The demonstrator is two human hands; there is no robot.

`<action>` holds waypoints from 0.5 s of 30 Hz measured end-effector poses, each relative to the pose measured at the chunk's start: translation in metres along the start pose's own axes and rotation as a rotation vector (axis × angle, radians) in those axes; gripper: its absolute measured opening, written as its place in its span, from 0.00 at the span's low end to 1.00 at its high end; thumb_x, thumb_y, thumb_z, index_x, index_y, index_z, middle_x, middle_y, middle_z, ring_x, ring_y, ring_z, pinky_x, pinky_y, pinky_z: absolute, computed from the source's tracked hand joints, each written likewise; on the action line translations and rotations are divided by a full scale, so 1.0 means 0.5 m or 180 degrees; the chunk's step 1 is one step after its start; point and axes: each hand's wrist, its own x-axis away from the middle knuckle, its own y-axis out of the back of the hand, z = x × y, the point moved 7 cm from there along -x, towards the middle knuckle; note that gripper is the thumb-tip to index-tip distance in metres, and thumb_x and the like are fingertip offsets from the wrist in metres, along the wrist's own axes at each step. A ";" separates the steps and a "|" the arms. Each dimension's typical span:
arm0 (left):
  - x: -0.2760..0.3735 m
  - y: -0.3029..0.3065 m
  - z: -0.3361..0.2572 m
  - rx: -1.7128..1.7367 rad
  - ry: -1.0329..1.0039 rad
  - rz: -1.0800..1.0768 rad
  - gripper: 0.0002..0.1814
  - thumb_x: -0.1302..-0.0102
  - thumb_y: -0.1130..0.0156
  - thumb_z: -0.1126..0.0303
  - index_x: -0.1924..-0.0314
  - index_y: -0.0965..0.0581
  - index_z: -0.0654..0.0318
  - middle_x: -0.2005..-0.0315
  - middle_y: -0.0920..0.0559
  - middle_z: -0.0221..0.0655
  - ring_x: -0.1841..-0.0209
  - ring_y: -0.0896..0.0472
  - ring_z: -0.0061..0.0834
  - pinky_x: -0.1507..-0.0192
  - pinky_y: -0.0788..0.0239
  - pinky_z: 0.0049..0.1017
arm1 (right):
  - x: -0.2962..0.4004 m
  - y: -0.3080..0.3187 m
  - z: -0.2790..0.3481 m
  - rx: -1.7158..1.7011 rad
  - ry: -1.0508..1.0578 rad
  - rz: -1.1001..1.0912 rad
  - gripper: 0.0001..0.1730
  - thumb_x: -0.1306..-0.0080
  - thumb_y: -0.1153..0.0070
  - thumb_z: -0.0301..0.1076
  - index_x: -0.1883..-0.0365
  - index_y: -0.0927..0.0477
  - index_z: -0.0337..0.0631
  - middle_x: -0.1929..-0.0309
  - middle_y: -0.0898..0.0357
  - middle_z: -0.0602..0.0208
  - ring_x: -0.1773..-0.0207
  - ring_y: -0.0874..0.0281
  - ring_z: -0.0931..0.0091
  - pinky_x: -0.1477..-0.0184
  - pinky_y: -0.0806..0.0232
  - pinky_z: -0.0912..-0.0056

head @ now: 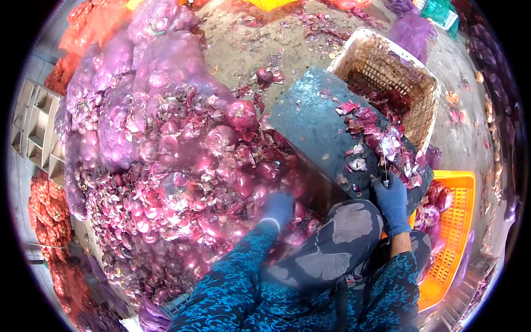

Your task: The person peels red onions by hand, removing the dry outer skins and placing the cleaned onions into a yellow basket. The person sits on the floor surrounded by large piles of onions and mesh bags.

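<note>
My left hand (278, 208), in a blue glove, reaches down onto a broad heap of red onions (203, 162). It is blurred, and its fingers and anything in them cannot be made out. At the near end of a dark blue-grey board (309, 110), my gloved right hand (392, 203) is closed around a small knife (385, 170). The thin blade points away from me, over a pile of onion skins and trimmings (369, 122) on the board. The knife's handle is mostly hidden in the glove.
Beyond the board stands a dirty white plastic crate (423, 89) with onion scraps inside. An orange crate (454, 232) holding red onions is at my right. Purple mesh sacks (166, 58) of onions lie far left, orange-red mesh sacks (49, 211) beyond. Onion skins litter the concrete floor (232, 45).
</note>
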 end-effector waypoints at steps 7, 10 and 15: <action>0.039 0.009 -0.042 -0.0913 -0.0750 0.0033 0.11 0.46 0.46 0.67 0.65 0.18 0.59 0.66 0.19 0.40 0.60 0.21 0.42 0.59 0.31 0.40 | -0.003 -0.007 -0.017 0.0028 0.0070 -0.0130 0.21 0.45 0.44 0.44 0.58 0.24 0.38 0.69 0.21 0.52 0.64 0.23 0.58 0.60 0.33 0.61; 0.053 -0.034 -0.037 -0.0334 -0.0717 -0.0315 0.11 0.43 0.48 0.66 0.66 0.19 0.59 0.69 0.18 0.38 0.65 0.20 0.41 0.64 0.29 0.41 | 0.002 -0.005 -0.013 0.0039 -0.0103 0.0041 0.21 0.44 0.44 0.45 0.58 0.24 0.39 0.67 0.21 0.52 0.61 0.23 0.58 0.59 0.33 0.61; 0.088 0.003 -0.037 -0.0135 -0.0242 0.0142 0.14 0.39 0.50 0.58 0.63 0.19 0.55 0.66 0.18 0.38 0.63 0.18 0.37 0.61 0.28 0.40 | -0.006 -0.015 -0.043 0.0020 -0.0166 0.0097 0.21 0.45 0.44 0.46 0.59 0.24 0.40 0.66 0.21 0.51 0.61 0.23 0.58 0.59 0.33 0.60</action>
